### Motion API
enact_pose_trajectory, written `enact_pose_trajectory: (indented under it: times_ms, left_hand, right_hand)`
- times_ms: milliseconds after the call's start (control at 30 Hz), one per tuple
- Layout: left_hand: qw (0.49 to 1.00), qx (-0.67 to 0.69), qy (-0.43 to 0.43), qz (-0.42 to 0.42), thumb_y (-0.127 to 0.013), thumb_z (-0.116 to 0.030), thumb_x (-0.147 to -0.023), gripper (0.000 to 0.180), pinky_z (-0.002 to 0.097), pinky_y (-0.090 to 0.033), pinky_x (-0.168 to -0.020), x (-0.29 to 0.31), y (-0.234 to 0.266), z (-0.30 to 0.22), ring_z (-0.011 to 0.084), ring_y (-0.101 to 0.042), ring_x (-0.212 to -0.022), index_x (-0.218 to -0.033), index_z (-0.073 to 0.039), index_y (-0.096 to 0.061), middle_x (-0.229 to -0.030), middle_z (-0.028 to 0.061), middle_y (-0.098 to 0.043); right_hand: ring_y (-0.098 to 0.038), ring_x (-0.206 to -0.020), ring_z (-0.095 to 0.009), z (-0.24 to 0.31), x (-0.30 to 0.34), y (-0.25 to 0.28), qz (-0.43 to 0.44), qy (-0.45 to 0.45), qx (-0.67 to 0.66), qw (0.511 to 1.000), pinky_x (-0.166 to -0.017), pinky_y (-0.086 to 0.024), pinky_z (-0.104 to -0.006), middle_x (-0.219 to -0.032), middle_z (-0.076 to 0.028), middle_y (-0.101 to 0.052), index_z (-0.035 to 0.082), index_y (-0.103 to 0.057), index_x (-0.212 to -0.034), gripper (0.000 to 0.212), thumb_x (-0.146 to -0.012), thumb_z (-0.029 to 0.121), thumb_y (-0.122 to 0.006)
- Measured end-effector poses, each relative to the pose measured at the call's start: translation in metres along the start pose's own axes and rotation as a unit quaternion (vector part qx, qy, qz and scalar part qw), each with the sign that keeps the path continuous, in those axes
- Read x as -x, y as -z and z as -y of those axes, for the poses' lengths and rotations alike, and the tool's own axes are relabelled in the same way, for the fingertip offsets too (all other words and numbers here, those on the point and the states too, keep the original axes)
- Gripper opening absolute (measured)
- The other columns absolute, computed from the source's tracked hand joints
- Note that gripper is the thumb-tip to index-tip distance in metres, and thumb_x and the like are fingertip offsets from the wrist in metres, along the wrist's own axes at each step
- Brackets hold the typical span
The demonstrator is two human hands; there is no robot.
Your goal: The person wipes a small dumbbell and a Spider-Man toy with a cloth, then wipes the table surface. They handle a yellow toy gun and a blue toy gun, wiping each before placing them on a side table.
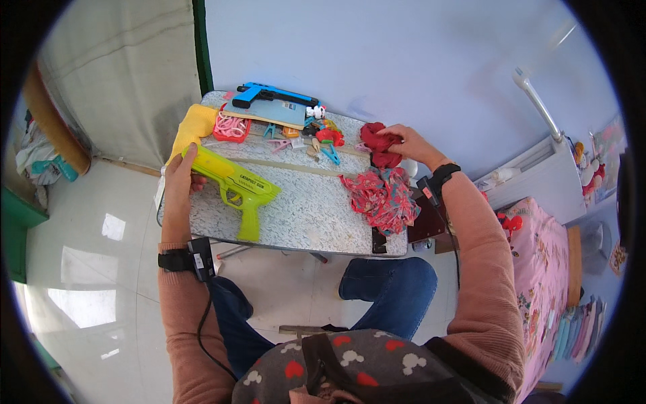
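Note:
My left hand [180, 176] is closed round the barrel end of a yellow-green toy gun [232, 185] at the left side of the small table [303, 209]. The gun's grip points toward me. At the table's far right, my right hand [409, 145] has its fingers on a bunched dark red cloth [382, 147]; its fingertips pinch the cloth's upper part. Just nearer to me lies a crumpled red floral cloth [383, 200]. Behind the toy gun a yellow knitted cloth [194, 128] hangs over the table's left corner.
A blue toy gun [272, 93] rests on a notebook [269, 113] at the back. A red basket [232, 128] holds pink bands. Several clothes pegs [330, 153] and small toys [330, 135] lie mid-back. The wall [417, 60] borders the far edge; a pink floral bedspread [538, 269] is right.

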State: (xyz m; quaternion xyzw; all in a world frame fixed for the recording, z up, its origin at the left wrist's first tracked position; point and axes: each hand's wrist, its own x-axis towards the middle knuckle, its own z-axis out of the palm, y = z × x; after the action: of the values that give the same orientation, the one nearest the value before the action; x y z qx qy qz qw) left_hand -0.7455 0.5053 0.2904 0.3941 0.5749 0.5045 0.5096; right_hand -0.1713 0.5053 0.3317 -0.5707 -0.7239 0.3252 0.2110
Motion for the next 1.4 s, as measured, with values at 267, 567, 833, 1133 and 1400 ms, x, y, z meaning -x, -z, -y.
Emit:
enact_pose_trajectory:
  times_ms: [267, 567, 833, 1133, 1400]
  left_hand:
    - [1.0, -0.007, 0.003, 0.0, -0.07, -0.054, -0.096, 0.048, 0.0199, -0.045, -0.047, -0.004, -0.002, 0.004, 0.0056, -0.059, -0.052, -0.102, -0.007, -0.067, -0.076, 0.0001, -0.068]
    - [1.0, -0.009, 0.01, 0.01, -0.069, -0.049, -0.098, 0.046, 0.0206, -0.047, -0.045, -0.009, -0.003, 0.006, 0.0069, -0.059, -0.05, -0.107, -0.004, -0.066, -0.076, 0.0019, -0.069]
    - [0.999, -0.013, -0.017, 0.027, -0.068, -0.044, -0.1, 0.05, 0.0225, -0.05, -0.045, -0.008, 0.0, 0.012, 0.0096, -0.061, -0.049, -0.127, -0.002, -0.064, -0.081, 0.005, -0.071]
    - [0.999, -0.033, 0.003, 0.03, -0.067, -0.044, -0.101, 0.053, 0.0252, -0.054, -0.045, -0.012, -0.001, 0.012, 0.0126, -0.064, -0.051, -0.132, -0.001, -0.06, -0.085, 0.0072, -0.071]
    - [0.998, -0.055, 0.018, 0.037, -0.067, -0.044, -0.1, 0.061, 0.0261, -0.055, -0.046, -0.02, -0.004, 0.018, 0.014, -0.065, -0.052, -0.14, 0.001, -0.055, -0.091, 0.0096, -0.071]
  right_hand:
    - [-0.06, -0.117, -0.041, -0.01, 0.005, -0.027, 0.019, 0.007, 0.251, 0.968, -0.102, -0.05, -0.0459, -0.128, -0.017, -0.058, 0.022, -0.061, -0.137, 0.061, -0.08, 0.004, -0.073]
    - [-0.07, -0.095, -0.033, -0.037, -0.031, -0.011, -0.15, -0.026, 0.105, 0.983, -0.086, -0.055, -0.0406, -0.099, -0.017, -0.072, 0.01, -0.065, -0.117, 0.033, -0.085, 0.012, -0.072]
    - [-0.071, -0.09, -0.033, -0.063, 0.0, 0.004, -0.063, -0.069, 0.213, 0.973, -0.082, -0.056, -0.0416, -0.096, -0.02, -0.074, 0.008, -0.065, -0.12, 0.042, -0.079, 0.014, -0.077]
    - [-0.07, -0.092, -0.036, -0.041, 0.011, -0.004, -0.059, -0.049, 0.268, 0.96, -0.082, -0.055, -0.0443, -0.096, -0.017, -0.074, 0.007, -0.07, -0.108, 0.033, -0.076, 0.012, -0.077]
    - [-0.069, -0.087, -0.034, 0.012, -0.03, -0.034, -0.044, 0.081, 0.234, 0.968, -0.083, -0.054, -0.0415, -0.094, -0.017, -0.073, 0.004, -0.07, -0.109, 0.04, -0.075, 0.02, -0.082]
